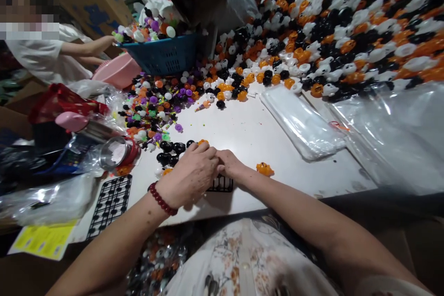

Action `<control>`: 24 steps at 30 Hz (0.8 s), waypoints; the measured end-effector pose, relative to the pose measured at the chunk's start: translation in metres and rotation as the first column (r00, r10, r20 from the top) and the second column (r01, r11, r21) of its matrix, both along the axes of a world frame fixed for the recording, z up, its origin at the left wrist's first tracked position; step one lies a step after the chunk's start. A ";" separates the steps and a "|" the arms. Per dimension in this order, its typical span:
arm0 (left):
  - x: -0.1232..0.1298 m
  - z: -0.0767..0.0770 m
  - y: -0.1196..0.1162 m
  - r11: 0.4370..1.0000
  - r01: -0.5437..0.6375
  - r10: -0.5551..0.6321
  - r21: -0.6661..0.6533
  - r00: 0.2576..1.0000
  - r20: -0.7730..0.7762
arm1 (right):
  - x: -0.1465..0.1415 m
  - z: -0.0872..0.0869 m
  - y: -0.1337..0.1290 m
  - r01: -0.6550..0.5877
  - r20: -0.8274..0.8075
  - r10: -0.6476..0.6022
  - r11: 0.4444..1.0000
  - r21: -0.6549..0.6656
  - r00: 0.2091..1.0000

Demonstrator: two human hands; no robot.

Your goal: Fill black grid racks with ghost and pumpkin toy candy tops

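Observation:
My left hand (194, 171), with a dark red bead bracelet (162, 200) at its wrist, is curled palm-down over a black grid tray (222, 185) near the table's front edge. My right hand (229, 163) meets it at the fingertips, its fingers bent and partly hidden behind the left. Whatever lies between the fingers is out of sight. Shiny black figures (170, 152) stand in rows just left of my left hand, with bits of white and orange beside them. A single orange figure (265, 169) lies on the table right of my right hand.
Black, white and orange figures (326, 32) are heaped at back right. Clear plastic bags (303, 122) lie in front. At left are small coloured pieces (156, 101), a blue basket (163, 55), an open tin (113, 153) and another black grid (109, 203). A person (41, 55) reaches toward a pink basin (118, 71).

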State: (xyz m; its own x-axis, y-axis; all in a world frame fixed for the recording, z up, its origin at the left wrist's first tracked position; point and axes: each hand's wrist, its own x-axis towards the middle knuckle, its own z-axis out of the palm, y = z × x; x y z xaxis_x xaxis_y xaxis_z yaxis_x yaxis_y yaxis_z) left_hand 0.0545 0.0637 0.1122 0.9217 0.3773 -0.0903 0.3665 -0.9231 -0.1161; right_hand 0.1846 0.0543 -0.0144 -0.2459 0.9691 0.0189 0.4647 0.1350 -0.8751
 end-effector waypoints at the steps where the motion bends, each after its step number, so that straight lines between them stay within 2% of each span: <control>1: -0.002 0.000 0.002 1.000 -0.010 0.010 0.015 1.000 0.002 | 0.000 -0.001 0.001 0.013 0.026 -0.013 1.000 -0.002 1.000; 4: -0.009 0.003 0.004 0.997 -0.067 0.067 0.034 0.998 0.013 | -0.002 -0.003 0.002 0.043 0.007 -0.042 0.999 -0.028 0.999; 9: -0.025 0.012 0.004 0.983 -0.169 0.170 -0.074 0.985 0.008 | -0.001 -0.003 0.000 0.035 -0.072 -0.038 0.999 -0.038 0.997; 13: -0.040 0.013 0.001 0.969 -0.191 0.200 -0.156 0.978 0.049 | 0.000 0.000 -0.001 -0.017 0.000 0.017 1.000 0.024 1.000; 16: -0.049 0.008 -0.002 0.959 -0.191 0.218 -0.208 0.969 0.113 | 0.001 0.005 0.002 -0.052 0.036 0.052 0.999 0.013 0.998; 20: -0.054 0.004 -0.008 0.951 -0.225 0.260 -0.213 0.954 0.153 | 0.001 0.012 0.006 -0.107 0.062 0.106 0.994 0.011 0.992; 24: -0.055 0.005 -0.013 0.948 -0.252 0.295 -0.192 0.925 0.241 | -0.002 0.010 0.008 -0.146 0.122 0.140 0.988 0.047 0.983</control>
